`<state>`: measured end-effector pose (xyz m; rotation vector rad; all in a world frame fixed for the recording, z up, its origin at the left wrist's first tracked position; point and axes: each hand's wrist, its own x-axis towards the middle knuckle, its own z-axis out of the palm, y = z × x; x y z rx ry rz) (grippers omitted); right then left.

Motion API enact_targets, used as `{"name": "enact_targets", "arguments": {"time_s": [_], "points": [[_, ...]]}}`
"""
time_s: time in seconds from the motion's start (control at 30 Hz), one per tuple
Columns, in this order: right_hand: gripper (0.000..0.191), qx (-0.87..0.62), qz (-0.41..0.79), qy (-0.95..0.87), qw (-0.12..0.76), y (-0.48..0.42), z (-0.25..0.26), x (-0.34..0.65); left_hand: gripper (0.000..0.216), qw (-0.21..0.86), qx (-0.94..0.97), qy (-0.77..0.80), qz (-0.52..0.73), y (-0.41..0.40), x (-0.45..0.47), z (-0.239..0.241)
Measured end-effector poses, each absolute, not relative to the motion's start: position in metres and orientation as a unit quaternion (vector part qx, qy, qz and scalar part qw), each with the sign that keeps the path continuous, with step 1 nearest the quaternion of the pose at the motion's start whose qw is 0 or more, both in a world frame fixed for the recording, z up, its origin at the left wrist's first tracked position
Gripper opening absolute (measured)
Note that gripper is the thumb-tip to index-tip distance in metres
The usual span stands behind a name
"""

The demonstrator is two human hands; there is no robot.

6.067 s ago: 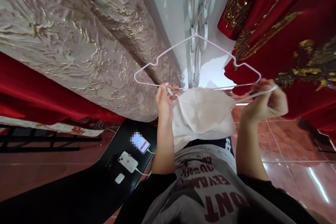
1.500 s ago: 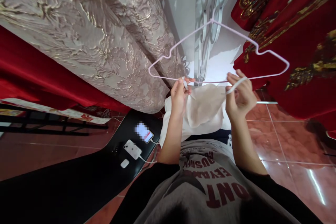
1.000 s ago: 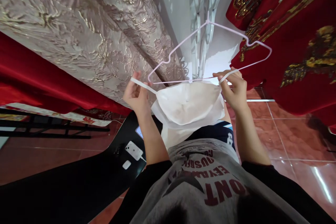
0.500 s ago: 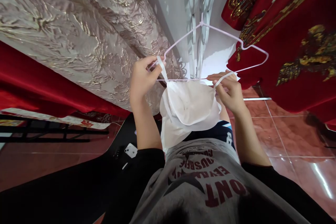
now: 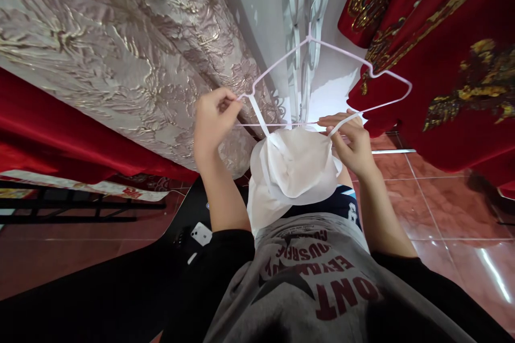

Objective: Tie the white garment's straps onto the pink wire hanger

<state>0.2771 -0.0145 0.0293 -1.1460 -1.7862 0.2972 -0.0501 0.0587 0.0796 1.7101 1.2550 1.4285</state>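
A pale pink hanger (image 5: 338, 49) hangs by its hook from a white metal rack. My left hand (image 5: 215, 123) is closed in a pinch on the hanger's left end. The left strap (image 5: 259, 116) of a white garment (image 5: 308, 163) loops over the hanger just inside those fingers. My right hand (image 5: 352, 142) is closed on the right strap (image 5: 341, 121), which runs across its fingers, near the hanger's bottom bar. Beneath the bar the sheer, layered garment drapes down over my lap.
Pinkish embroidered fabric (image 5: 140, 59) hangs close on the left, and red gold-trimmed cloth (image 5: 434, 59) on the right. Behind the hanger stands the white rack (image 5: 295, 27). A phone (image 5: 201, 233) rests on a black surface at lower left.
My left hand has shifted slightly left and off the left strap, onto the hanger's end. That strap now sits over the hanger. My right hand has barely moved.
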Motion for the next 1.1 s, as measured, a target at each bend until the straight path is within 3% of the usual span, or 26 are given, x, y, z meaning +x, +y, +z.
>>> {"name": "enact_targets", "arguments": {"time_s": [0.1,0.23,0.33,0.53,0.6,0.83,0.93,1.1], "points": [[0.032,-0.467,0.111,-0.733,0.482,-0.013,0.028,0.279,0.011,0.318,0.549,0.455,0.625,0.050,-0.050,0.039],[0.028,-0.464,0.104,-0.733,0.487,-0.013,0.026,0.274,0.039,0.440,0.419,0.402,0.684,0.030,-0.009,-0.004],[0.025,-0.457,0.087,-0.725,0.508,-0.016,0.021,0.276,0.050,0.454,0.376,0.375,0.715,0.024,0.021,-0.012],[0.010,-0.466,-0.024,-0.497,0.732,-0.008,0.020,0.323,0.056,0.402,0.383,0.370,0.744,0.027,0.014,0.000],[0.007,-0.462,-0.036,-0.451,0.762,0.000,0.032,0.341,0.055,0.392,0.398,0.369,0.743,0.027,0.006,0.003],[0.012,-0.504,0.088,-0.612,0.603,0.025,0.091,0.337,0.053,0.380,0.413,0.358,0.746,0.021,0.008,0.006],[0.008,-0.507,0.046,-0.675,0.534,0.025,0.097,0.325,0.051,0.395,0.401,0.365,0.742,0.018,0.013,0.005],[0.003,-0.416,-0.107,-0.589,0.685,0.014,0.079,0.313,0.042,0.414,0.386,0.408,0.717,0.016,0.020,-0.003]]}}
